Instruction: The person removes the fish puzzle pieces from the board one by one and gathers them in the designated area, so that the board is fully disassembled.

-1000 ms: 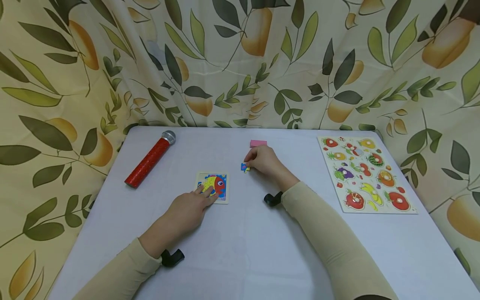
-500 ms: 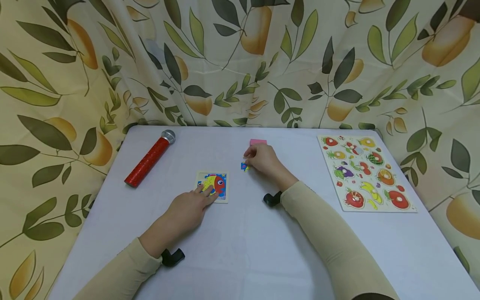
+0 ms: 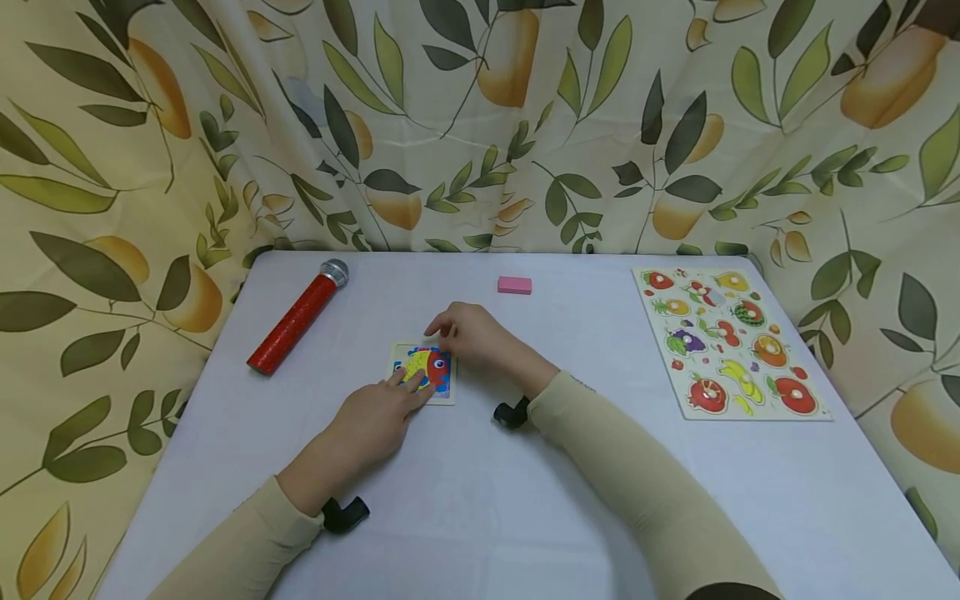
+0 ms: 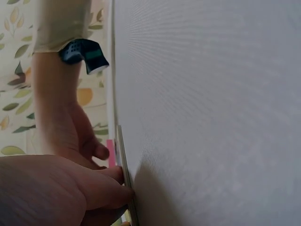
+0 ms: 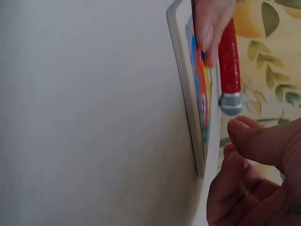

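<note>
Leftward is how the right hand (image 3: 474, 337) has moved: half a second ago it was beside a small blue-and-yellow jigsaw piece below the pink block (image 3: 514, 286); now it is at the upper right of the fish jigsaw (image 3: 438, 371), and the piece no longer shows on the table (image 3: 465, 483).

From the left, a red glittery microphone (image 3: 294, 325) lies aslant in the upper left of the frame. Lower and further right, the left hand (image 3: 375, 421) lays spread fingers on the lower-left part of the jigsaw; its grip is relaxed, pressing rather than clasping. The fish jigsaw lies flat near the middle of the frame, the fish's red head toward the right.

Over the jigsaw's upper right corner, the right hand has bent fingers, the thumb drawn toward them. Whether that grip pinches the piece I cannot tell; the right wrist view shows none between the fingertips. The step in hand seems to be bringing the piece to the jigsaw; if so, the next move calls for lining it up and pressing it down while the left hand steadies the board.

Furthest right lies the fruit puzzle board (image 3: 727, 354), well apart from both hands.
</note>
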{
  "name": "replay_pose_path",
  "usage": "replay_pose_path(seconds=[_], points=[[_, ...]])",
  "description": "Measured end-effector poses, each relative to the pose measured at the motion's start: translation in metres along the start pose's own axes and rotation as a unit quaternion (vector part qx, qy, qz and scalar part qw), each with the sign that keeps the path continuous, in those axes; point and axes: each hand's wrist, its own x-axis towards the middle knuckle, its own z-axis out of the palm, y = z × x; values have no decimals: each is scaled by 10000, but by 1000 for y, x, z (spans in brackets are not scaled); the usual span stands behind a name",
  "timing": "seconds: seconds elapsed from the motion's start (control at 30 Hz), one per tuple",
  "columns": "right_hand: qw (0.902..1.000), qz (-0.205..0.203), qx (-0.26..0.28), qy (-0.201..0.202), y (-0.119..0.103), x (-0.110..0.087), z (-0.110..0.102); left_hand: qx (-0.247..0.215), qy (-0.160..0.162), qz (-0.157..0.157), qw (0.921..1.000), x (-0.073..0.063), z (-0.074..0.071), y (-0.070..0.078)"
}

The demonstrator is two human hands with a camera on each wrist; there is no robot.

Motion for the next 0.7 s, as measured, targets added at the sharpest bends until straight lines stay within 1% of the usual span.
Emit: replay_pose_path(seconds=[0.13, 0.27, 0.37, 0.53, 0.7], points=[[9990, -223, -157, -367, -10, 3, 11, -4, 77, 91, 9999, 0, 2, -2], [9966, -387, -450, -564, -17, 5, 15, -47, 104, 108, 9999, 0, 4, -3], [9955, -430, -605, -596, -19, 6, 16, -51, 143, 111, 9998, 0, 5, -3], [9943, -376, -802, -588, -18, 8, 19, -64, 161, 128, 9998, -1, 6, -3], [9950, -320, -782, -532, -18, 7, 22, -91, 129, 146, 9998, -2, 6, -3]])
